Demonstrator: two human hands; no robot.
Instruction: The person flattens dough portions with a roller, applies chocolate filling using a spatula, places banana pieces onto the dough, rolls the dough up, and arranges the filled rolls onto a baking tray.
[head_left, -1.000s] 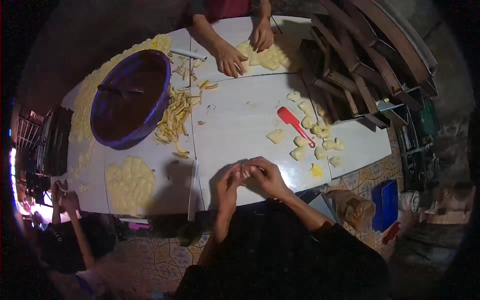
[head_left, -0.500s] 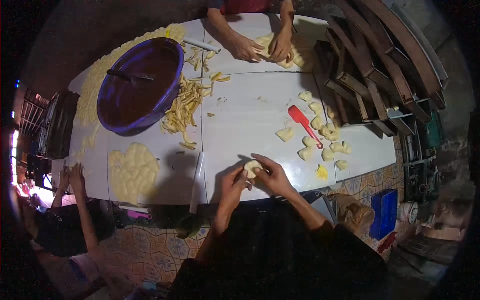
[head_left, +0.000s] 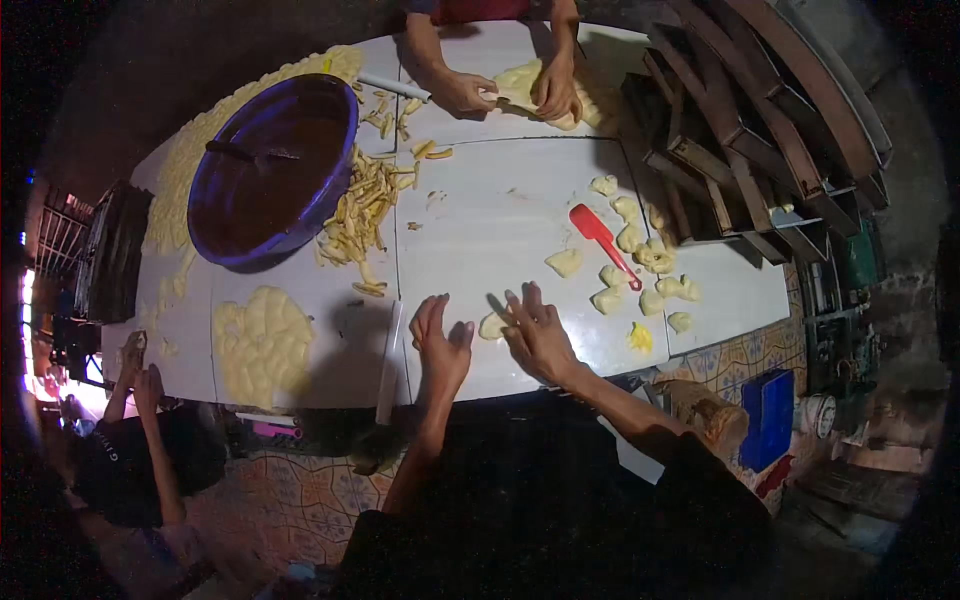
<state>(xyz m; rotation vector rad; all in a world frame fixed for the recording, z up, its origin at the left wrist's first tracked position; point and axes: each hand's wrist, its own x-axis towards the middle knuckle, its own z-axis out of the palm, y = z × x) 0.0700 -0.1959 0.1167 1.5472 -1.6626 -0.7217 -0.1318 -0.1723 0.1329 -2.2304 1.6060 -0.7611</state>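
A small pale dough piece [head_left: 490,325] lies on the white table near its front edge. My right hand [head_left: 542,340] is over the right side of it with fingers spread, covering part of the dough; whether they press on it I cannot tell. Apart from the dough, to its left, my left hand [head_left: 442,350] is open and empty, fingers raised. Right of my hands are several loose dough pieces [head_left: 608,300] and a red spatula [head_left: 604,243] lying among them. A yellow smear [head_left: 640,337] marks the table near them.
A purple basin [head_left: 335,205] of brown filling stands at left, beside a heap of cut yellowish strips [head_left: 365,210]. Flattened dough [head_left: 262,345] and a pale rod [head_left: 391,360] lie nearer. Across, a co-worker's hands [head_left: 470,92] handle dough. Stacked dark trays [head_left: 700,150] stand right.
My hands have drawn apart; the dough piece they held is now on the table. My left hand has moved left and opened. Across the table, the co-worker's hands have shifted on their dough.
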